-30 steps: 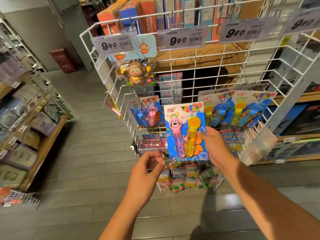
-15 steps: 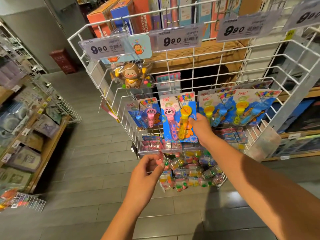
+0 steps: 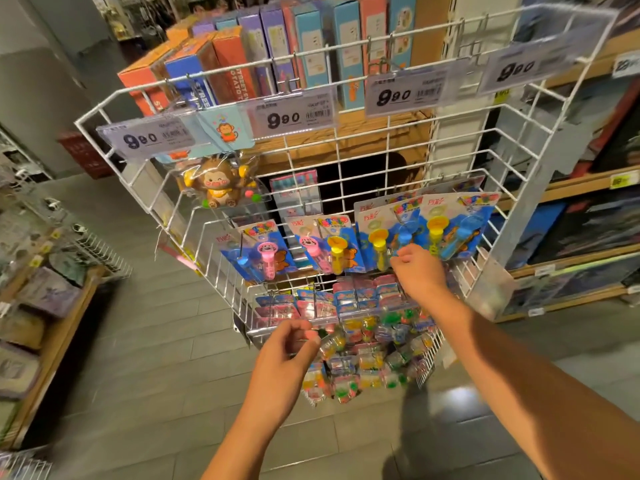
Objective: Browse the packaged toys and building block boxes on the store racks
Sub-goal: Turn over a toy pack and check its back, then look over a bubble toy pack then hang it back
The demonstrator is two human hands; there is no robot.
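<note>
Wire rack (image 3: 114, 140): white, hung with 9.90 price tags.
Building block boxes (image 3: 242, 60): upright on the wooden shelf behind the rack.
Bubble wand cards (image 3: 325, 244): hanging in a row, mid-rack.
Right hand (image 3: 420, 271): fingers curled at a yellow wand card, grip unclear.
Left hand (image 3: 284, 355): fingers curled by the lower small packets (image 3: 363, 362); whether it holds one cannot be told.

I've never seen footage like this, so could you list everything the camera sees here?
Wire rack: one, white, centre.
Price tags: four, reading 990, top rail.
Monkey toy: one, brown, bagged, upper left hook.
Bubble wand cards: several, blue-backed, middle row.
Small packaged toys: many, multicoloured, bottom basket.
Boxes: about ten, orange, blue, purple, shelf behind.
Left hand: fingers curled, at the basket's front.
Right hand: fingers on a bubble wand card.
</note>
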